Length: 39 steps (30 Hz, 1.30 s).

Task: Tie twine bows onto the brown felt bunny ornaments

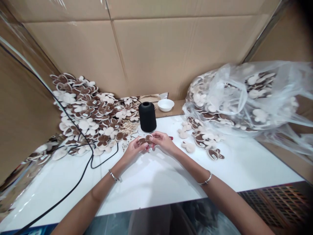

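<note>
Between my two hands, over the middle of the white table, is a small brown plush animal-head piece (146, 139). My left hand (135, 148) pinches its left side, and my right hand (161, 141) grips its right side near the top. The fingers hide parts of its outline. Just behind the hands stands a large black thread cone (147, 117). To the left of it lies a heap of thin beige cord pieces (130, 128). A red-handled item (171, 138) shows partly beyond my right hand; its kind is hidden.
A large pile of brown and cream plush pieces (84, 111) rises at the left. Several finished-looking pieces with bows (215, 154) lie right, before a clear plastic bag (234, 94) of more. A white bowl (166, 105) sits behind; a black cable (85, 169) crosses the left side.
</note>
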Motion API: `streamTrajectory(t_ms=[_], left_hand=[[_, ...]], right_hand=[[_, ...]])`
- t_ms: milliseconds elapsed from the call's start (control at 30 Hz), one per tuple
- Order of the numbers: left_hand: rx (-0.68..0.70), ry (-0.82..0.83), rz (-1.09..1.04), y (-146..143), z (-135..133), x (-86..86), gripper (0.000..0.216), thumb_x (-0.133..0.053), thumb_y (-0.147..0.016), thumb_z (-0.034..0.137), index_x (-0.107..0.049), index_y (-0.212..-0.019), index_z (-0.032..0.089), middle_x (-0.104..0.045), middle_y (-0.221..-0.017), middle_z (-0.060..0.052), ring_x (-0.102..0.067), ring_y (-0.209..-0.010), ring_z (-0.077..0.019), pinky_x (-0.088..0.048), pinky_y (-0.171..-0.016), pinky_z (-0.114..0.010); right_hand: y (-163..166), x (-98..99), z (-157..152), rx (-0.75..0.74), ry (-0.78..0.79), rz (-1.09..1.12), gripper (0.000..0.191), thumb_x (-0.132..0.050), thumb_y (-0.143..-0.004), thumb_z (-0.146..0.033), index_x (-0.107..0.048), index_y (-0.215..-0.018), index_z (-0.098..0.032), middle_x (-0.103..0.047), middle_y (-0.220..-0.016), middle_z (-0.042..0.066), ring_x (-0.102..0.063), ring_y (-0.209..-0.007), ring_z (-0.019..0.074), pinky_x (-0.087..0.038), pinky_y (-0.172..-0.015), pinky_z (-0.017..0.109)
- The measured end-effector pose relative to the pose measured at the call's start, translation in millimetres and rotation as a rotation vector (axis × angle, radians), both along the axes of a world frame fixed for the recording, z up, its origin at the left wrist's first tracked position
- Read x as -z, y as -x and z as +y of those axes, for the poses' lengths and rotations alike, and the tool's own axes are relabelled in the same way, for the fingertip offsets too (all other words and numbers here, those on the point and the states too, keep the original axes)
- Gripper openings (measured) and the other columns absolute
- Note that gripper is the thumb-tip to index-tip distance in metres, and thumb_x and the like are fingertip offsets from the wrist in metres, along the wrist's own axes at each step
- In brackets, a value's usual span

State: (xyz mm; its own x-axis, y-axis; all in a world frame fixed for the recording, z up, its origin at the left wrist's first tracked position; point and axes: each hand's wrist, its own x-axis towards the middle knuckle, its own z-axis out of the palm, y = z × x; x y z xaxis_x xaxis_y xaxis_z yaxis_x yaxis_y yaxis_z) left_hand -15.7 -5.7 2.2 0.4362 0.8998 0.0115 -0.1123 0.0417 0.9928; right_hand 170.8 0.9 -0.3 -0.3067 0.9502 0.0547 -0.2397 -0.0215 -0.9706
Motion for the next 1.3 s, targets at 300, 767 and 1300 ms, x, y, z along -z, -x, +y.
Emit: streamTrajectory(t_ms=[300, 767, 1300], left_hand=[[-0.198, 0.01, 0.037, -3.7, 1.5, 1.4, 0.036, -0.063, -0.084, 0.051, -0.06, -0.079, 0.015, -0.059, -0.068, 0.0, -0.054, -0.059, -0.0103, -0.04, -0.055, -0.023], [-0.212, -0.02, 0.084, 4.2, 10.3, 8.8, 0.038, -0.063, -0.083, 0.052, -0.058, -0.073, 0.015, -0.049, -0.057, 0.003, -0.044, -0.05, -0.0083, -0.031, -0.046, -0.021], [-0.125, -0.103, 0.154, 8.3, 7.0, 2.2, 0.039, -0.07, -0.078, 0.047, -0.052, -0.067, 0.015, -0.05, -0.061, 0.002, -0.047, -0.057, -0.0093, -0.034, -0.053, -0.021]], right_hand=[[0.9, 0.9, -1.9, -0.064, 0.063, -0.064, 0.036, -0.077, -0.071, -0.042, -0.062, -0.087, -0.014, -0.066, -0.067, 0.002, -0.063, -0.059, 0.0137, -0.052, -0.058, 0.027], [12.5, 1.4, -11.9, -0.25, 0.14, -0.058, 0.04, -0.067, -0.081, -0.053, -0.058, -0.08, -0.014, -0.067, -0.07, 0.004, -0.064, -0.053, 0.0125, -0.052, -0.052, 0.024], [14.5, 4.7, -14.5, -0.165, 0.021, -0.173, 0.039, -0.059, -0.085, -0.054, -0.056, -0.075, -0.016, -0.064, -0.066, 0.001, -0.06, -0.05, 0.0109, -0.048, -0.049, 0.023]])
